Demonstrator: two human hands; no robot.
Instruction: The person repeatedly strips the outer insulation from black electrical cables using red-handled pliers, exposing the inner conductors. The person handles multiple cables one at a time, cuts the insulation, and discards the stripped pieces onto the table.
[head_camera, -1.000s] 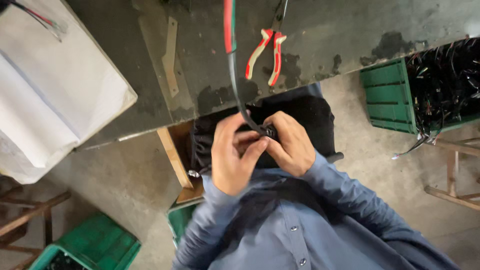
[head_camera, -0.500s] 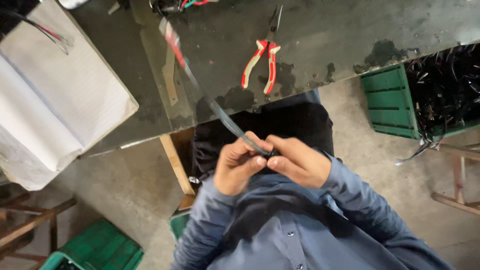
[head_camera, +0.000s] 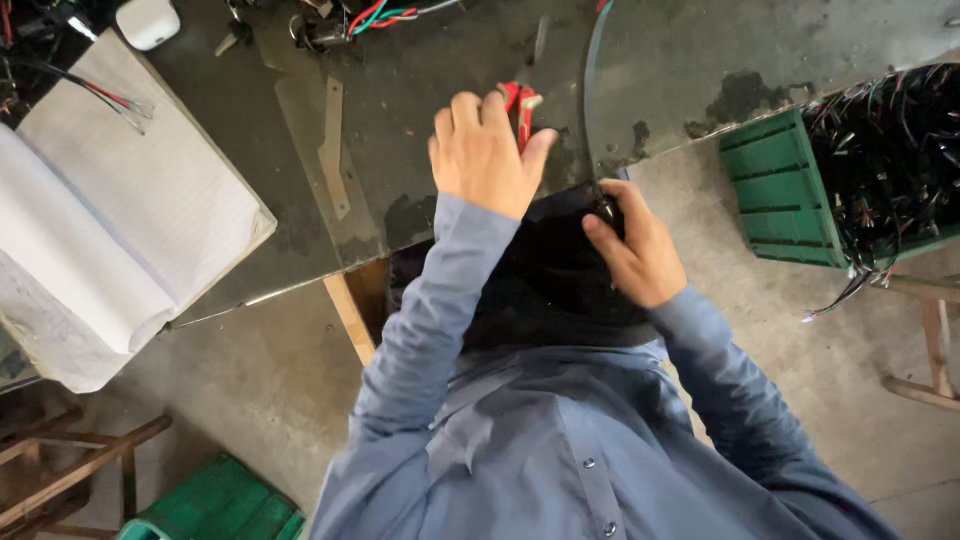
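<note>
Left hand (head_camera: 485, 150): closed over one red-handled pliers (head_camera: 520, 103) on the dark surface (head_camera: 700, 60).
Right hand (head_camera: 632, 245): pinches one thin dark cable (head_camera: 587, 110).

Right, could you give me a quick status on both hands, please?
Left hand on red-handled pliers on the bench. Right hand pinching black cable at its end. Nothing in the way.
</note>
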